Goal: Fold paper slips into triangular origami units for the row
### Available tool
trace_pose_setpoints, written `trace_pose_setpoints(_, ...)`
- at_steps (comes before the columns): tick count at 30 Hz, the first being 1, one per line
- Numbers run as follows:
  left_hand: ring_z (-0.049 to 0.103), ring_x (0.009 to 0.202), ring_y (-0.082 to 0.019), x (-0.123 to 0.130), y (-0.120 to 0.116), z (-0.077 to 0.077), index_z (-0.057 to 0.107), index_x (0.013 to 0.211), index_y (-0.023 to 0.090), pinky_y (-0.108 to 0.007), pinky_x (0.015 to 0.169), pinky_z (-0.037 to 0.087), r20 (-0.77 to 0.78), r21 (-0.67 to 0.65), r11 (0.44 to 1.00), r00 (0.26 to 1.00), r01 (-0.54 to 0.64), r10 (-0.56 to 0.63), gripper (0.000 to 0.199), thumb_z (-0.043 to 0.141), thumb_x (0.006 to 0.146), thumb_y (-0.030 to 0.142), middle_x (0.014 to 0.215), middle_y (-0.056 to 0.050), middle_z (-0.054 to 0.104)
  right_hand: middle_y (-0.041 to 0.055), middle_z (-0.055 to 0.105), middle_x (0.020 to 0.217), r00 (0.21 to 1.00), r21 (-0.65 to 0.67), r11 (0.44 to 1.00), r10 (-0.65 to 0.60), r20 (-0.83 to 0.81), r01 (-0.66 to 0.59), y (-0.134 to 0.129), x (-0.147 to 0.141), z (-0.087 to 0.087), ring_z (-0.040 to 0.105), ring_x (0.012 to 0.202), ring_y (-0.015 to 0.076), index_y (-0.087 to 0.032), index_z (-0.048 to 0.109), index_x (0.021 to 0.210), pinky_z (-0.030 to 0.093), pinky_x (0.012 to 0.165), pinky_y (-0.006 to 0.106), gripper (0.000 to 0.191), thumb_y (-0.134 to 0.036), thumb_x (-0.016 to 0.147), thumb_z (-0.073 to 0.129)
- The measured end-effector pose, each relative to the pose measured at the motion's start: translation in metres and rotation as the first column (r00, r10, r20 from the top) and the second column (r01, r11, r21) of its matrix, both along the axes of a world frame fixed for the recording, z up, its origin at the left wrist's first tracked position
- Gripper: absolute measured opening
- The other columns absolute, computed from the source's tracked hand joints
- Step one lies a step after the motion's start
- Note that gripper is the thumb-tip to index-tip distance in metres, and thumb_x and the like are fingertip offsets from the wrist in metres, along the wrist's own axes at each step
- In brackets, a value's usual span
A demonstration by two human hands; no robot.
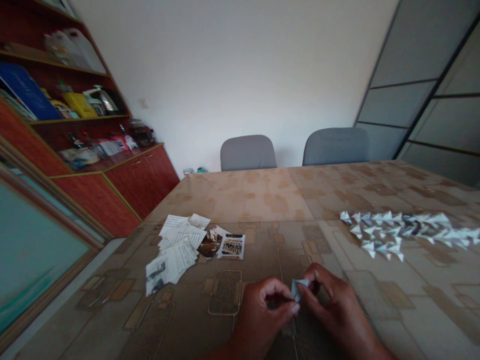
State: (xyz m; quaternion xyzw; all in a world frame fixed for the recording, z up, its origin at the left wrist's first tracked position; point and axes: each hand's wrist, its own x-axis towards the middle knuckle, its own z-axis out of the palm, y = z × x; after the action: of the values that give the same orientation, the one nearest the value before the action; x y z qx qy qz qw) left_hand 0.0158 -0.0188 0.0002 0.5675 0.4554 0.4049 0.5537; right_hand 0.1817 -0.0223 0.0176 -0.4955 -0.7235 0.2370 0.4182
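Observation:
A small piece of folded paper (297,288), pale grey-blue, is pinched between both hands just above the near part of the table. My left hand (264,310) is closed, its thumb and forefinger gripping the paper's left lower edge. On the other side, my right hand (332,305) is closed too, with thumb and forefinger on the right edge. The finer folds are too small to make out. Left of the hands lies a loose pile of printed paper pieces (178,255), with a picture cutout (231,247) at its right end. Several folded paper shapes (390,230) stand in rows at the right.
The patterned table (262,195) fills the lower view. Two grey chairs (248,152) stand behind its far edge, against a white wall. At the left is a red-brown cabinet (138,175) with shelves holding bottles, a blue folder and a kettle. Grey panelled doors (405,85) are at the right.

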Motion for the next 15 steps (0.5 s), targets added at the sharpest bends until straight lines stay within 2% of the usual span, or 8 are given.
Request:
trace_pose_setpoints(4,0.057,0.055,-0.013,0.003,0.003,0.002,0.056,0.067,0.015,-0.023,0.056,0.044,0.158,-0.078,0.997,0.987,0.009,0.003,0.011,0.066,0.067,0.021,0.063,0.0,0.061,-0.0004,0.058,0.062,1.0,-0.027,1.0,0.007,-0.027,-0.008,-0.001,0.0,0.0,0.058,0.056,0.0142,-0.02,0.056,0.068,0.045,0.054,0.021,0.023,-0.029,0.089,0.053)
trace_pose_setpoints(7,0.058,0.054,-0.013,0.003,0.004,0.004,0.052,0.067,0.016,-0.022,0.054,0.044,0.231,-0.106,0.994,0.973,0.021,0.004,0.018,0.068,0.067,0.023,0.062,0.001,0.059,0.0003,0.06,0.063,0.994,-0.091,0.995,0.016,-0.107,-0.026,-0.001,-0.001,-0.002,0.06,0.059,0.0151,-0.019,0.058,0.069,0.046,0.056,0.022,0.024,-0.032,0.089,0.054)
trace_pose_setpoints(11,0.058,0.054,-0.013,0.0,0.004,0.001,0.048,0.066,0.017,-0.022,0.054,0.044,0.228,-0.091,0.996,0.974,0.016,0.005,0.02,0.067,0.069,0.023,0.061,0.002,0.057,-0.0002,0.06,0.065,0.965,-0.195,0.977,0.039,-0.26,-0.092,0.004,0.001,-0.004,0.059,0.061,0.0152,-0.019,0.059,0.069,0.047,0.057,0.022,0.024,-0.036,0.086,0.057)
trace_pose_setpoints(15,0.059,0.056,-0.014,-0.001,0.003,-0.005,0.05,0.066,0.017,-0.023,0.056,0.046,0.135,-0.005,0.999,0.99,-0.045,0.046,0.015,0.064,0.07,0.018,0.06,0.001,0.058,0.0004,0.061,0.074,0.905,-0.271,0.938,0.086,-0.418,-0.214,0.01,0.005,-0.006,0.06,0.069,0.0158,-0.02,0.058,0.072,0.049,0.065,0.024,0.022,-0.039,0.083,0.061)
